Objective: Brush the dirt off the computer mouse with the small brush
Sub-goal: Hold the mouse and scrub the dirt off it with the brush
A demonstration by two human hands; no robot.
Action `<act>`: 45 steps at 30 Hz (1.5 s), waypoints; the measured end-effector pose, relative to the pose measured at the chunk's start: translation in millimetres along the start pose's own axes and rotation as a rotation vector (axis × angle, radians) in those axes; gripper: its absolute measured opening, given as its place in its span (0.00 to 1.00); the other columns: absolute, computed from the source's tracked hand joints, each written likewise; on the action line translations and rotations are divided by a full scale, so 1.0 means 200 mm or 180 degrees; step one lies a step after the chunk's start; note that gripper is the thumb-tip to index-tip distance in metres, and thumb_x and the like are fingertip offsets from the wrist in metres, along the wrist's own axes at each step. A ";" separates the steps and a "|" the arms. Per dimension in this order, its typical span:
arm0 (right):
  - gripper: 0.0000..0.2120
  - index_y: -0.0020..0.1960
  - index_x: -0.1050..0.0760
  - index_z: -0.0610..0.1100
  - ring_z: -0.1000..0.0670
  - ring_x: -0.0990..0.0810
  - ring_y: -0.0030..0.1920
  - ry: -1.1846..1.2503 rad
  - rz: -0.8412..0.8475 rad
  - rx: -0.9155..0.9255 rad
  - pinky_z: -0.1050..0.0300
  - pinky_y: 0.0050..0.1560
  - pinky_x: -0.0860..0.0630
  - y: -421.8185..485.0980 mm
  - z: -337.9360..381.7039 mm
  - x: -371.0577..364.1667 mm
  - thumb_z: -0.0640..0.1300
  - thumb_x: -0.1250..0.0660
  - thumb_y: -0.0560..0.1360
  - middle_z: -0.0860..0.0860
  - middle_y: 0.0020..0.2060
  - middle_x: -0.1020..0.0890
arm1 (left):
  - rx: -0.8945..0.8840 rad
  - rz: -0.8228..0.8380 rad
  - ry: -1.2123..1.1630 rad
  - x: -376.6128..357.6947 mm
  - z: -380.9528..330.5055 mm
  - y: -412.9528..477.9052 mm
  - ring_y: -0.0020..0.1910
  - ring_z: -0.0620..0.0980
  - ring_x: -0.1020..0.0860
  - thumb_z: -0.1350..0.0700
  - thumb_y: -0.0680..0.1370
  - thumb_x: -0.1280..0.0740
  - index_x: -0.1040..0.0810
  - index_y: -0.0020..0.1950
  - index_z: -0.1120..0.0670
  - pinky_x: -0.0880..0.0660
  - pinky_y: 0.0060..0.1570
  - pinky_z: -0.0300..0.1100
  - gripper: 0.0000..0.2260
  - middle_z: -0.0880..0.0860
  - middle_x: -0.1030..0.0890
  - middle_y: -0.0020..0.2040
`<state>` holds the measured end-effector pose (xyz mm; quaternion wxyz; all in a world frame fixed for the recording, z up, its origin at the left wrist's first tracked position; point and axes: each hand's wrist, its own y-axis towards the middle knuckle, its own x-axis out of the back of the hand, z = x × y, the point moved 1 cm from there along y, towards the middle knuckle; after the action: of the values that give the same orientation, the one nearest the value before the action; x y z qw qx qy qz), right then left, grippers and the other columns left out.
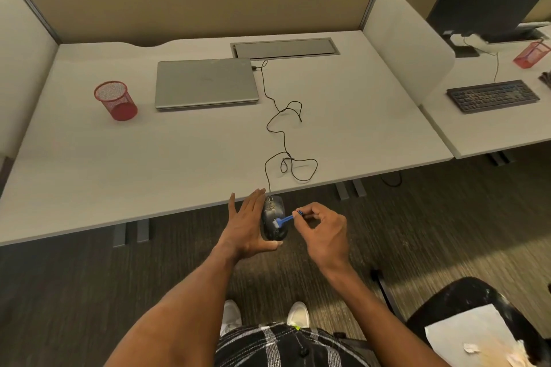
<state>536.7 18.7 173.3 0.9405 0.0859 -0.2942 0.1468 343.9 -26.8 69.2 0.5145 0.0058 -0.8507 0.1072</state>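
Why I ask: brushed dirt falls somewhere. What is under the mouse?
The mouse is held past the desk edge, over dark carpet; the left hand has its thumb round the near end. Its underside is hidden.

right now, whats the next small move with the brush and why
Probably sweep the small brush toward the cable end of the mouse: bristles rest mid-mouse, pale dirt shows further up, the left hand holds it and the right hand pinches the handle.
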 end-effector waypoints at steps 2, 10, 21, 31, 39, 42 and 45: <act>0.03 0.50 0.16 0.47 0.62 0.17 0.45 0.0070 -0.0065 0.0035 0.72 0.41 0.22 0.01 0.01 0.01 0.42 0.25 0.77 0.58 0.40 0.15 | 0.0010 0.0003 -0.0009 0.00 0.00 0.00 0.84 0.49 0.55 0.21 0.65 0.33 0.54 0.85 0.52 0.71 0.77 0.65 0.60 0.51 0.51 0.86; 0.04 0.52 0.15 0.45 0.61 0.16 0.44 -0.0056 0.0058 0.0143 0.71 0.43 0.21 0.01 -0.02 -0.02 0.42 0.26 0.77 0.54 0.43 0.13 | -0.0038 -0.0008 0.0004 0.01 0.00 0.01 0.84 0.49 0.55 0.21 0.66 0.34 0.53 0.85 0.52 0.70 0.77 0.66 0.59 0.52 0.51 0.86; 0.05 0.54 0.17 0.48 0.59 0.17 0.48 -0.0151 0.0294 0.0476 0.63 0.49 0.18 0.03 -0.02 -0.01 0.44 0.27 0.78 0.56 0.46 0.14 | -0.0052 -0.0021 0.0015 0.02 0.00 0.00 0.85 0.50 0.54 0.21 0.65 0.34 0.52 0.85 0.53 0.70 0.77 0.66 0.59 0.52 0.50 0.86; 0.05 0.54 0.17 0.48 0.57 0.17 0.48 -0.0190 0.0336 0.0530 0.57 0.49 0.17 0.03 -0.05 0.02 0.45 0.28 0.78 0.56 0.46 0.15 | -0.0059 -0.0060 -0.0003 0.02 0.00 -0.02 0.85 0.50 0.54 0.21 0.65 0.34 0.52 0.85 0.53 0.70 0.77 0.66 0.59 0.52 0.50 0.86; 0.05 0.54 0.17 0.48 0.57 0.17 0.48 -0.0115 0.0296 0.0538 0.55 0.48 0.17 0.02 -0.06 0.04 0.43 0.27 0.79 0.55 0.45 0.15 | -0.0102 -0.0104 -0.0008 0.02 0.00 -0.02 0.85 0.50 0.54 0.21 0.66 0.33 0.51 0.85 0.53 0.69 0.77 0.67 0.59 0.52 0.49 0.86; 0.05 0.54 0.17 0.47 0.56 0.17 0.48 -0.0220 0.0298 0.0577 0.54 0.48 0.17 0.02 -0.06 0.03 0.43 0.28 0.78 0.54 0.45 0.15 | -0.0084 -0.0050 0.0027 0.02 0.00 -0.01 0.84 0.49 0.55 0.20 0.66 0.34 0.53 0.85 0.52 0.69 0.77 0.66 0.60 0.52 0.51 0.86; 0.07 0.55 0.16 0.46 0.54 0.18 0.48 -0.0263 0.0099 0.0680 0.53 0.48 0.17 0.02 -0.05 0.03 0.42 0.27 0.77 0.52 0.46 0.15 | -0.0070 -0.0043 0.0034 0.02 0.00 -0.01 0.84 0.49 0.55 0.21 0.66 0.34 0.53 0.85 0.52 0.69 0.77 0.66 0.59 0.52 0.51 0.86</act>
<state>545.4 26.3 167.8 0.9107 0.1871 -0.3166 0.1882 342.1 -29.0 72.4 0.5197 0.0053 -0.8491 0.0944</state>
